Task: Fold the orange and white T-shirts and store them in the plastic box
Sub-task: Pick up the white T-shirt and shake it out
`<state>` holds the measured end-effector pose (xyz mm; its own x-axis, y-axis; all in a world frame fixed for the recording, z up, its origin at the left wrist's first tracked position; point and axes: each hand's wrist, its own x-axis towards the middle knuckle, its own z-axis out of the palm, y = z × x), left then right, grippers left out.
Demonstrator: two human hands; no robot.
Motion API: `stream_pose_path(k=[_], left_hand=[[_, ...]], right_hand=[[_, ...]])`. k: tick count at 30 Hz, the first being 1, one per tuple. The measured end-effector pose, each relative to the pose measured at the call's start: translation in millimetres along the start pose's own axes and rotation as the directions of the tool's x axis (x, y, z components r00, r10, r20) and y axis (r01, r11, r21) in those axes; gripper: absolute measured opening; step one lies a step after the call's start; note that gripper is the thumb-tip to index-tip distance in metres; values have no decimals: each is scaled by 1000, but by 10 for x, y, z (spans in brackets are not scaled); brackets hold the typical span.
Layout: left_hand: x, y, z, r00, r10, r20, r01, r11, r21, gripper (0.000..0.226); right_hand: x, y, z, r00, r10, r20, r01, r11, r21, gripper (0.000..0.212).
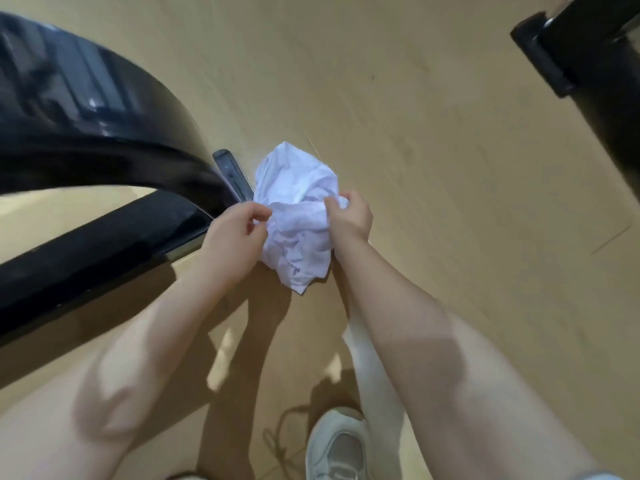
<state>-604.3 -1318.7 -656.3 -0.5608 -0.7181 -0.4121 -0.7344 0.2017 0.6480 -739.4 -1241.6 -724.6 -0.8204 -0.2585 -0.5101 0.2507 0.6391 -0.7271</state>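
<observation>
Your left hand point(239, 233) and right hand point(349, 216) clutch the crumpled white T-shirt point(298, 216) above the floor point(433, 150); shake it flat before folding.

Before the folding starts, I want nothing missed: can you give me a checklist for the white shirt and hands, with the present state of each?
1. Left hand pinches the white T-shirt: ok.
2. Right hand grips the shirt: ok.
3. Shirt spread flat for folding: not ok, it is a crumpled bundle held up.
4. Orange T-shirt within sight: not ok, none in view.
5. Plastic box located: cannot tell, only dark furniture shows.
6. Floor ahead usable for laying it out: ok.
</observation>
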Motion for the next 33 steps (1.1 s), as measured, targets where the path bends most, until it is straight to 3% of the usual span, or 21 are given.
stream_pose_path(k=[4,10,12,15,19,24,29,33], left_hand=[[-587,526,-464,992,-93,85,96,995,-30,24],[-1707,1670,-1519,980,-19,197,27,999,-35,25],[-2072,2056,-1899,978,21,207,1,994,-105,29],[-2569,2571,-2351,961,109,253,-60,979,-193,35],[-3096,3086,-2847,969,210,128,-171,950,-262,15],[-3476,3371,-3378,950,308,-54,-309,897,-317,24],[-3674,3324,-3969,913,407,-13,-406,908,-100,11],[-3939,3267,-4393,915,404,7,-394,896,-205,22]], right_hand=[[-792,-530,-551,995,-66,70,72,993,-91,10],[-2201,-1788,-1817,964,-140,228,170,978,-119,9],[-2649,-2255,-2167,955,-111,275,142,985,-93,6],[-3266,-2880,-2569,945,-32,326,5,996,86,7],[-3847,-3472,-3008,936,-25,352,-9,995,95,9],[-4424,-4057,-3223,900,-81,428,14,988,156,7],[-4911,-4366,-3200,858,-179,482,97,977,191,10],[-5206,-4572,-3128,842,-228,488,127,965,231,9]])
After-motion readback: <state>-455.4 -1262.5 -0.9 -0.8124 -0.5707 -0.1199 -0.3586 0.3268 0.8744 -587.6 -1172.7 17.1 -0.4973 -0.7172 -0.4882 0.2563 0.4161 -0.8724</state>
